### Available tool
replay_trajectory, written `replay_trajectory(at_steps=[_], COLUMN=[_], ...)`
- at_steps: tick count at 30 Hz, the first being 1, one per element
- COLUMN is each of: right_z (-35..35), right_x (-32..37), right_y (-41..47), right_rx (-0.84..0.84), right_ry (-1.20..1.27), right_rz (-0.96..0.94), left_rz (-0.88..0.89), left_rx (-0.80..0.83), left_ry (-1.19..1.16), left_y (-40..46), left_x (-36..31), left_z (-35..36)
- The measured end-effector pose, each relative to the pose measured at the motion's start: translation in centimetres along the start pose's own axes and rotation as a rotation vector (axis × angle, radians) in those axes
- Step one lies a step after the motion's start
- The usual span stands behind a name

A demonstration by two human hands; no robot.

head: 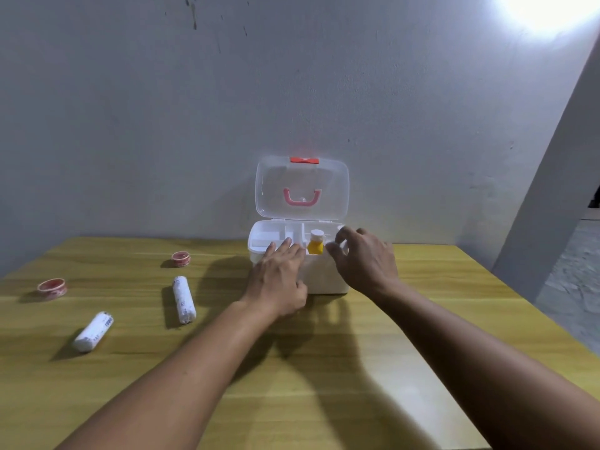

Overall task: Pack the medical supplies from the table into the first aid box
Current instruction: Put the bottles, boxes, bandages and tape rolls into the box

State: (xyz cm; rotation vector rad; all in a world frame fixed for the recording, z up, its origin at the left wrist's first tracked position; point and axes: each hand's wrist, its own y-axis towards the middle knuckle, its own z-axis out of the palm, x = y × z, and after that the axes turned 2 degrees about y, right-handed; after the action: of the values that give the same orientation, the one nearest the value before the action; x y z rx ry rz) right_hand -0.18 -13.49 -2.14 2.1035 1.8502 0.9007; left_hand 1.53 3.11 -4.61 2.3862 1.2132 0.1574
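The left hand [279, 277], fingers flat, is steadying the box [324, 277]. The right hand [363, 258], loosely curled and empty, is hovering beside the bottle [315, 243] standing in the tray; seat it upright. Rolls [184, 299] and tapes [52, 287] are waiting on the table [324, 384].

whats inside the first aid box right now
A small yellow bottle with a white cap stands in the top tray of the first aid box. The left compartments look empty. The right hand covers the right end, and anything below the tray is hidden.

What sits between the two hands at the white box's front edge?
In the head view, a small yellow bottle with a white cap stands in the box tray, between left hand and right hand.
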Motion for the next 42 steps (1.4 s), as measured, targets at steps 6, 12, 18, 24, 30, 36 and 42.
replay_trajectory(at_steps=[6, 12, 18, 24, 30, 36, 42], right_z=[-0.4, 0.6, 1.5, 2.1, 2.2, 2.0, 1.7], right_x=[0.2, -0.1, -0.6, -0.6, -0.7, -0.3, -0.1], right_y=[0.5, 0.5, 0.0, -0.1, 0.0, -0.3, -0.5], right_rx=[-0.026, 0.291, 0.315, 0.295, 0.302, 0.287, 0.283], right_ry=[0.039, 0.026, -0.03, -0.072, -0.083, -0.058, -0.055], right_rz=[0.03, -0.142, -0.181, -0.191, -0.191, -0.177, -0.169], left_rz=[0.022, -0.063, -0.504, -0.827, -0.834, -1.083, -1.141], left_rx=[0.043, -0.189, -0.175, -0.043, 0.072, 0.143, -0.014], left_ry=[0.016, -0.002, 0.153, -0.02, 0.211, 0.205, -0.034], left_y=[-0.1, -2.3, -4.7, -7.1, -9.1, -11.1, -10.9], left_x=[0.2, 2.1, 6.0, 8.7, 9.9, 13.1, 12.8], left_z=[-0.3, -0.8, -2.6, -2.5, -3.9, -5.1, -5.6])
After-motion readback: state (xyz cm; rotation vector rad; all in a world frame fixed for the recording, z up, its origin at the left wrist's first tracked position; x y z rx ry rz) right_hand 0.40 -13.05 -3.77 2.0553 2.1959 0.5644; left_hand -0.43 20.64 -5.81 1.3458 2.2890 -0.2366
